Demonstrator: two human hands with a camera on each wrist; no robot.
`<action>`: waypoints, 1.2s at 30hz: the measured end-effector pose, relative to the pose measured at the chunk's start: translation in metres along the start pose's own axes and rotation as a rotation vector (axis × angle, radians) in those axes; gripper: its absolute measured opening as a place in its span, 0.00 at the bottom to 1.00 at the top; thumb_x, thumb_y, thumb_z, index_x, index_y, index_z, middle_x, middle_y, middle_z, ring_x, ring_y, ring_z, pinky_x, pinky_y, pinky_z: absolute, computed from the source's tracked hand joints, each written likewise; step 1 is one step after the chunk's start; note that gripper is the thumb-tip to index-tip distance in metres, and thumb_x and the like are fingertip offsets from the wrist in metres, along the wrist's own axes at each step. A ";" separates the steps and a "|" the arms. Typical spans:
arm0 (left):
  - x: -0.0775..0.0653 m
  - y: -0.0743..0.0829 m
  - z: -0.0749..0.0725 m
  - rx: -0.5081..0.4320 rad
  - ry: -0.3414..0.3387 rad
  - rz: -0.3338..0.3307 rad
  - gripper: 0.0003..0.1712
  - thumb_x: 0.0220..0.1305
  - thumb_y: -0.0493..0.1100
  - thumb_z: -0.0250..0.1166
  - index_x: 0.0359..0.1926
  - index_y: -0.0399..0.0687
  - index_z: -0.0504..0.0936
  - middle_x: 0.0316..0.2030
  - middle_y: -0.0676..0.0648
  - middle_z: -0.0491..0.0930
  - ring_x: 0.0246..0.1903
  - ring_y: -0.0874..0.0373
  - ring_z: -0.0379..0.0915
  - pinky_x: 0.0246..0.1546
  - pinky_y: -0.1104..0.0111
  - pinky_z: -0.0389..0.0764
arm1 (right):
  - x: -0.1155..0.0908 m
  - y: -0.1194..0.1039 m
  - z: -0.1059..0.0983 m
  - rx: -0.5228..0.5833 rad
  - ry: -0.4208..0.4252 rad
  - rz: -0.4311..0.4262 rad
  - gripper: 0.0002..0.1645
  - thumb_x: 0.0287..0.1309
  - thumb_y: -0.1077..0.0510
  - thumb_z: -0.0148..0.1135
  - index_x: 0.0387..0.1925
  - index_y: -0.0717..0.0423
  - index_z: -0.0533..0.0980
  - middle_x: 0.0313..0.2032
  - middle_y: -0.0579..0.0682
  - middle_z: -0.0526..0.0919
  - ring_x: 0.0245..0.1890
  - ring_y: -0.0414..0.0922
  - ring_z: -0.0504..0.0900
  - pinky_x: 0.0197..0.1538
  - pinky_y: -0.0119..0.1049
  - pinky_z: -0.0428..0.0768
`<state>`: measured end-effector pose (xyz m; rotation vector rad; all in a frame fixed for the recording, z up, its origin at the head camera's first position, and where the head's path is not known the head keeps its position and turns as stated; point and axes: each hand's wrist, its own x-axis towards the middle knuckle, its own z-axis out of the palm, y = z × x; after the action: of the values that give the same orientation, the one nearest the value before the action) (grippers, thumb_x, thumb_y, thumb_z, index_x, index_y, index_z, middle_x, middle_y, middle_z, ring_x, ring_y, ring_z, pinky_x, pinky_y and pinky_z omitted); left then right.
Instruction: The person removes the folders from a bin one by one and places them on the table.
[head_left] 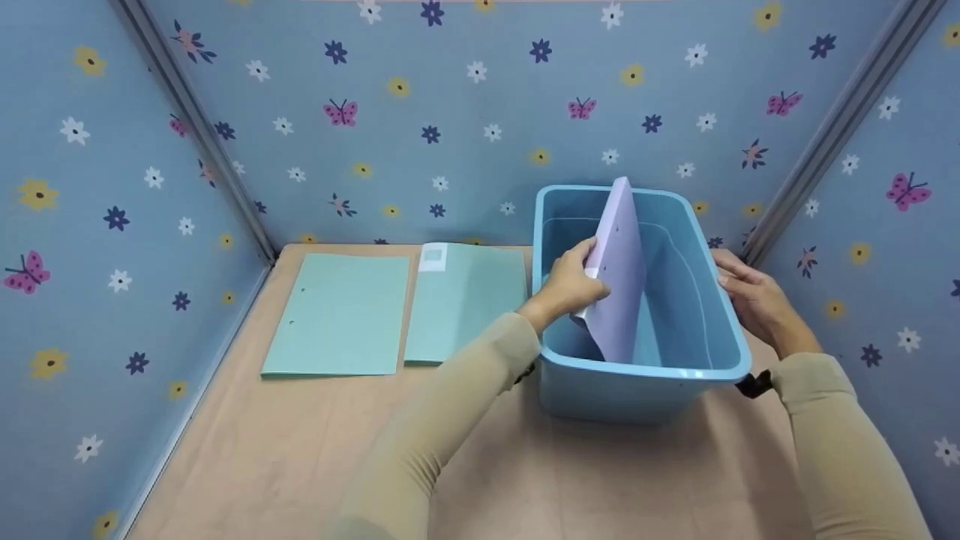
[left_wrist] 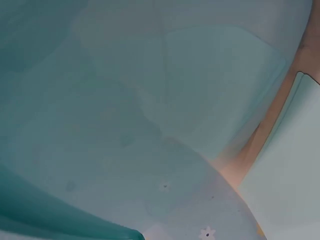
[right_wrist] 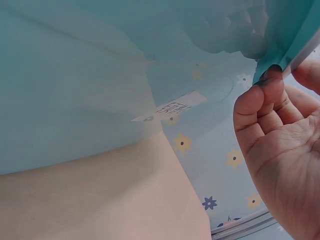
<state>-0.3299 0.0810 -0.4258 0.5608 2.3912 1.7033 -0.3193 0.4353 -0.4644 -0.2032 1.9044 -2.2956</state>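
Note:
My left hand (head_left: 566, 285) grips a purple file folder (head_left: 621, 289) by its spine, thumb on the near face. The folder stands steeply tilted, its lower part inside a blue plastic tub (head_left: 615, 397) and its top above the rim. At the tub's right side, my right hand (head_left: 761, 304) holds the rim. In the right wrist view, curled fingers (right_wrist: 272, 92) are tucked under the rim's edge. The left wrist view shows the tub's wall (left_wrist: 100, 125) up close; the left hand is hidden there.
Two mint-green folders lie flat left of the tub: a left folder (head_left: 337, 315) and a right folder (head_left: 472, 300) with a pale label. Flower-patterned walls (head_left: 450, 97) enclose the table (head_left: 300, 457) at the back and both sides. A white printed label (right_wrist: 180, 105) shows on the tub.

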 end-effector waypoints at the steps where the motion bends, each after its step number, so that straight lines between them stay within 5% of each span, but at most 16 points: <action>1: 0.000 0.000 -0.001 -0.010 -0.002 0.007 0.52 0.63 0.30 0.66 0.86 0.44 0.59 0.72 0.37 0.76 0.59 0.47 0.80 0.58 0.46 0.88 | 0.000 0.001 0.000 0.002 -0.006 -0.002 0.27 0.82 0.63 0.56 0.76 0.54 0.75 0.57 0.44 0.90 0.51 0.41 0.91 0.50 0.33 0.89; 15: -0.004 0.011 -0.026 -0.138 0.024 0.019 0.53 0.61 0.29 0.65 0.86 0.43 0.57 0.82 0.39 0.65 0.66 0.43 0.77 0.62 0.48 0.86 | -0.003 0.000 -0.001 -0.017 0.026 0.024 0.23 0.82 0.61 0.58 0.71 0.48 0.81 0.53 0.42 0.91 0.49 0.39 0.91 0.50 0.32 0.89; 36: -0.017 0.009 -0.053 -0.262 0.083 0.060 0.49 0.66 0.32 0.64 0.86 0.43 0.57 0.83 0.40 0.63 0.74 0.43 0.71 0.70 0.47 0.80 | 0.001 0.001 0.001 -0.036 0.006 0.002 0.28 0.83 0.61 0.56 0.78 0.54 0.73 0.57 0.43 0.90 0.49 0.41 0.91 0.49 0.34 0.90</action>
<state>-0.3300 0.0302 -0.4004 0.5341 2.1724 2.0610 -0.3198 0.4340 -0.4655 -0.1990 1.9499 -2.2646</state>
